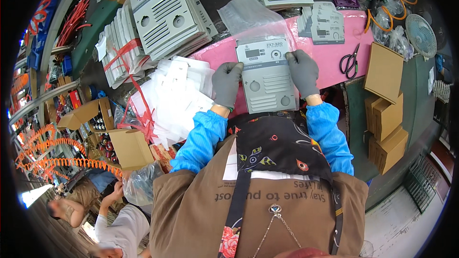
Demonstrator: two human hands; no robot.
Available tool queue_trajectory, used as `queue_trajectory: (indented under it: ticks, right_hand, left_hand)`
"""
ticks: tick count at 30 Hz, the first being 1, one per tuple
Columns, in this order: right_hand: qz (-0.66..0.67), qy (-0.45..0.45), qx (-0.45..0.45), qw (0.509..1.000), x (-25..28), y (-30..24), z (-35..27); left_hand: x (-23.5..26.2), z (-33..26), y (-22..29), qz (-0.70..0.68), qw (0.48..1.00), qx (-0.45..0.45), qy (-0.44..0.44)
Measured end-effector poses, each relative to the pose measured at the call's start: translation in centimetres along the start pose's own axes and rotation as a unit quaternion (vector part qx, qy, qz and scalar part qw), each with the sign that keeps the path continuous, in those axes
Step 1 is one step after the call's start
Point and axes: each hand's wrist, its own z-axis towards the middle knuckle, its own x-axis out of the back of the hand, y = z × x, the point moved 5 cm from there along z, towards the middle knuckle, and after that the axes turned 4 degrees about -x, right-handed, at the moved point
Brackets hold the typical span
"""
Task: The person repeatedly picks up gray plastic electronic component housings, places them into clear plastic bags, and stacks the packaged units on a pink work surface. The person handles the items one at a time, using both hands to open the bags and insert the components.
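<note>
Workbench (334,52) w/ pink mat runs across top; stacks of grey front panels (165,14) at far L, white sheets (177,91) beside. Centre: one grey plastic panel (265,74) lying flat on mat, half inside clear poly bag (248,16). L hand (227,83), grey glove, grips panel's L edge; R hand (302,71) clamps R edge near top. Looks like bagging step, mid-way. Next needs steady slide, bag mouth kept open. Scissors (350,60) to R, untouched.

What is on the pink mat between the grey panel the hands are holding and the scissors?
Nothing. In the head view, the pink mat is bare between the grey panel, held by the right hand, and the scissors.
</note>
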Motion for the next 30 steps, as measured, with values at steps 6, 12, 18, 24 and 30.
queue_trajectory:
  ticks: [6,12,18,24,30]
  right_hand:
    - [0.0,-0.005,-0.015,1.0,0.0,0.0,0.0]
    - [0.001,-0.004,-0.013,1.0,0.0,-0.1,0.0]
    - [-0.01,-0.003,-0.014,1.0,0.0,0.0,0.0]
    - [-0.002,0.006,-0.006,1.0,0.0,-0.1,-0.1]
    - [-0.014,0.006,-0.009,1.0,0.0,-0.1,0.0]
  left_hand:
    - [-0.1,-0.2,0.9,0.016,1.0,-0.004,-0.008]
    - [0.0,0.2,0.2,0.024,1.0,-0.007,-0.005]
    - [0.2,0.4,0.4,0.054,0.998,-0.007,-0.008]
    - [0.2,0.3,0.4,0.046,0.999,-0.007,-0.008]
    - [0.1,0.2,0.5,0.046,0.999,-0.018,-0.007]
